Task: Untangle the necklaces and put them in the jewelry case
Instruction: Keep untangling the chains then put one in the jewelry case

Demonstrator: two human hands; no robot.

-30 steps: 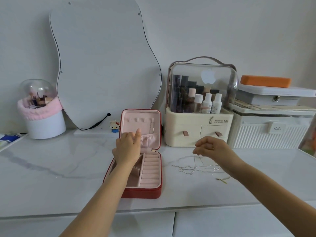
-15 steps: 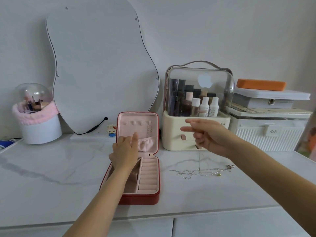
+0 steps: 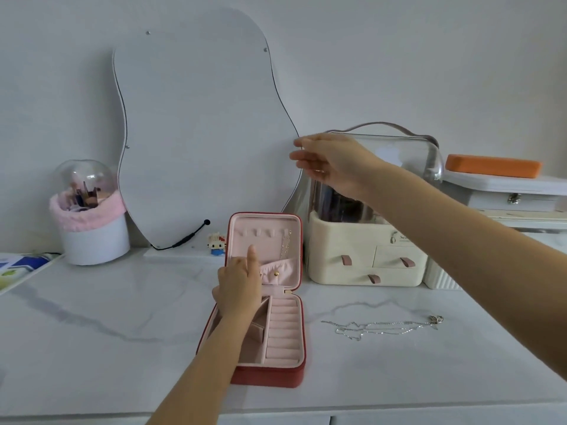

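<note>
Right hand [image 3: 333,162] has risen to 1 o'clock above jewelry case [image 3: 270,317], presumably pinching a chain too thin to see, left hand [image 3: 237,286] index extended against the lid; hooking comes next.

The right hand [image 3: 333,162] has risen from the silver necklaces [image 3: 383,326] to above the case [image 3: 264,302].

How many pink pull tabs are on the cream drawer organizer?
3 on the cream organizer: upper left tab, upper right tab, lower centre tab. The right arm crosses its upper right corner, so another could be hidden.
</note>
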